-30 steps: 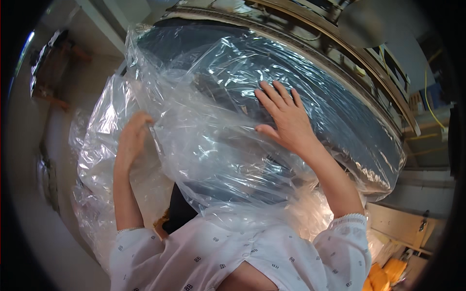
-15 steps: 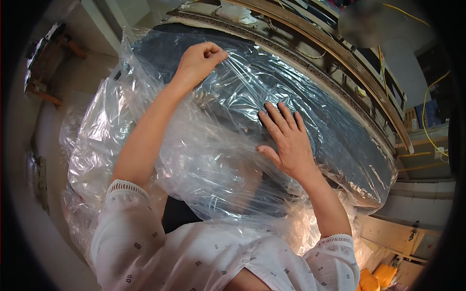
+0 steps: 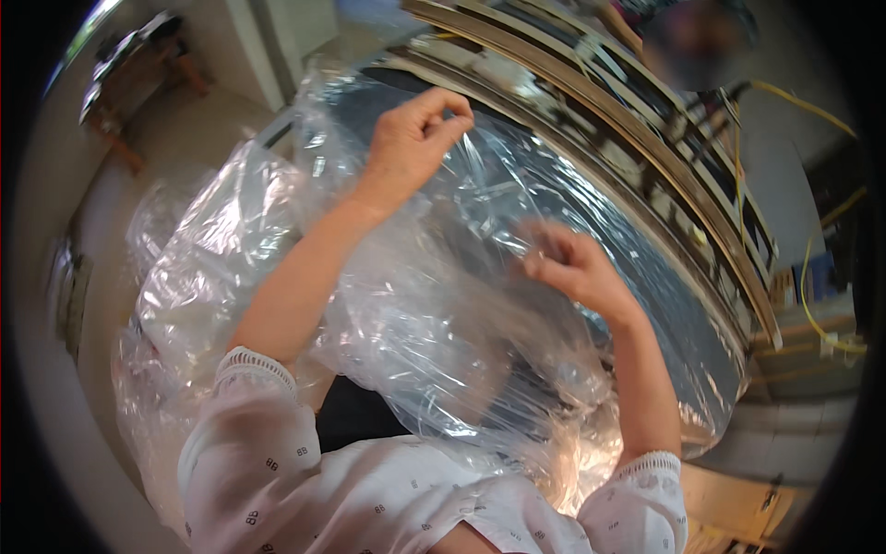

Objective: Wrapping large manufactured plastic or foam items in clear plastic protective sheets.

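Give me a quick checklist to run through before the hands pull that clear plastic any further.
1. Left hand pinching the plastic sheet: ok, fingertips closed on a fold.
2. Right hand gripping the sheet: cannot tell, it is blurred.
3. Sheet lying over the dark panel: ok.
4. Sheet free of tears: cannot tell, too crumpled.
5. Sheet clear of the yellow cables: ok, they hang apart to the right.
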`<state>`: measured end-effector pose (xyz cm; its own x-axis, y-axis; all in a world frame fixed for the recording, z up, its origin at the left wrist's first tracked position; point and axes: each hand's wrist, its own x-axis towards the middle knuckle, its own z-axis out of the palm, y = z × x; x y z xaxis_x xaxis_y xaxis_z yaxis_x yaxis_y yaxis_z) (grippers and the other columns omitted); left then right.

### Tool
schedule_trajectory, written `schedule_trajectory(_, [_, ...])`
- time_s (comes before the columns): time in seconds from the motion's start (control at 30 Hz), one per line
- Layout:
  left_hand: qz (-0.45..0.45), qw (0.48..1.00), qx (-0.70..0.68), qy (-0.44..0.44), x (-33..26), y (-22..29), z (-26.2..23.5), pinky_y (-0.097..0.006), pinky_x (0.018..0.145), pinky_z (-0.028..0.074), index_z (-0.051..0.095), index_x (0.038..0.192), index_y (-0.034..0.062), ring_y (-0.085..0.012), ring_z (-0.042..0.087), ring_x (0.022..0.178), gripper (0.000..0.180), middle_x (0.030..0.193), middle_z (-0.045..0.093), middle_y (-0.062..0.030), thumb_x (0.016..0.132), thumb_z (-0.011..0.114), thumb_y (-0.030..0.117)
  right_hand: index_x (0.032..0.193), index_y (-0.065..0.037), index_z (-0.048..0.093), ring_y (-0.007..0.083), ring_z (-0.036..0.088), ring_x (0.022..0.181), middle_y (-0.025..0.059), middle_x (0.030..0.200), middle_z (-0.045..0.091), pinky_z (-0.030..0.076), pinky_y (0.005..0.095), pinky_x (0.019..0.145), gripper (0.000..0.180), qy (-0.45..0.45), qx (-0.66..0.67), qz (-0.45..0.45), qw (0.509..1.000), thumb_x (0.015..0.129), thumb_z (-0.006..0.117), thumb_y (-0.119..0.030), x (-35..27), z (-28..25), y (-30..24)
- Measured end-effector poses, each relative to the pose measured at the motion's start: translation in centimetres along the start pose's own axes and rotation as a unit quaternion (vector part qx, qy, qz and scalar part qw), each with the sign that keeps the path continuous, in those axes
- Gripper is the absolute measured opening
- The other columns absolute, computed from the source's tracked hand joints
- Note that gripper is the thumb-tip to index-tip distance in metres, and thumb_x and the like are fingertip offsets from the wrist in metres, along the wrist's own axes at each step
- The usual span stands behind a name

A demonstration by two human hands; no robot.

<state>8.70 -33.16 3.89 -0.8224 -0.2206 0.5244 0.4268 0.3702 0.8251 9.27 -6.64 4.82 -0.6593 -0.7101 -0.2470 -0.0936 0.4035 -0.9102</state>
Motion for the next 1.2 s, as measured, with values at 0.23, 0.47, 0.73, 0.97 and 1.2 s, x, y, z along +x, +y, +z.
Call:
schedule_trajectory(0.23, [0.077,0.914,0.366,0.158,2.3,-6.5,-8.2,-0.033,0.066,0.042,0.061,0.080,0.0090,-0.0256,0.058,0.074,0.008,0.081,0.059,-0.0060,0.077,0.065,0.016,0.084,-0.003,0.059,0.0036,0.042,0.044,-0.0017,0.058,0.052,0.026,0.0183,0.040,0.018,-0.026,0.191,0.111,0.975,0.080,0.062,-0.020,-5.7,-5.3,5.2])
schedule_trajectory(0.47, [0.036,0.877,0.438,0.194,6.7,-10.6,-13.9,-0.044,0.081,0.037,0.061,0.083,0.0113,-0.0247,0.056,0.096,0.014,0.094,0.060,-0.0058,0.077,0.065,0.023,0.075,-0.006,0.055,0.0042,0.039,0.040,0.0000,0.053,0.050,0.021,0.0189,0.037,0.022,-0.009,0.178,0.153,0.972,0.081,0.064,-0.024,-5.5,-4.9,4.1])
schedule_trajectory(0.73, [-0.069,0.909,0.393,0.120,9.0,-12.3,-14.2,-0.043,0.077,0.038,0.056,0.084,0.0083,-0.0298,0.058,0.089,0.012,0.084,0.063,-0.0101,0.080,0.060,0.019,0.076,-0.009,0.055,0.0013,0.036,0.043,-0.0038,0.056,0.049,0.022,0.0174,0.039,0.019,0.005,0.193,0.179,0.965,0.083,0.065,-0.022,-5.2,-4.4,3.3])
schedule_trajectory(0.97, [-0.141,0.987,0.055,0.051,9.0,-7.3,-12.7,-0.039,0.069,0.044,0.053,0.088,0.0048,-0.0324,0.060,0.076,0.016,0.077,0.063,-0.0115,0.082,0.060,0.019,0.074,-0.010,0.053,0.0012,0.035,0.041,-0.0051,0.056,0.047,0.021,0.0176,0.037,0.020,0.060,0.181,0.164,0.968,0.083,0.064,-0.024,-5.4,-4.2,3.9])
schedule_trajectory(1.2, [-0.029,0.897,0.441,-0.005,5.3,-10.8,-10.7,-0.041,0.062,0.046,0.053,0.090,0.0038,-0.0357,0.060,0.073,0.013,0.079,0.063,-0.0171,0.082,0.058,0.013,0.074,-0.011,0.052,0.0007,0.032,0.040,-0.0062,0.057,0.046,0.020,0.0175,0.036,0.019,0.088,0.180,0.148,0.969,0.083,0.063,-0.024,-5.2,-3.6,3.5])
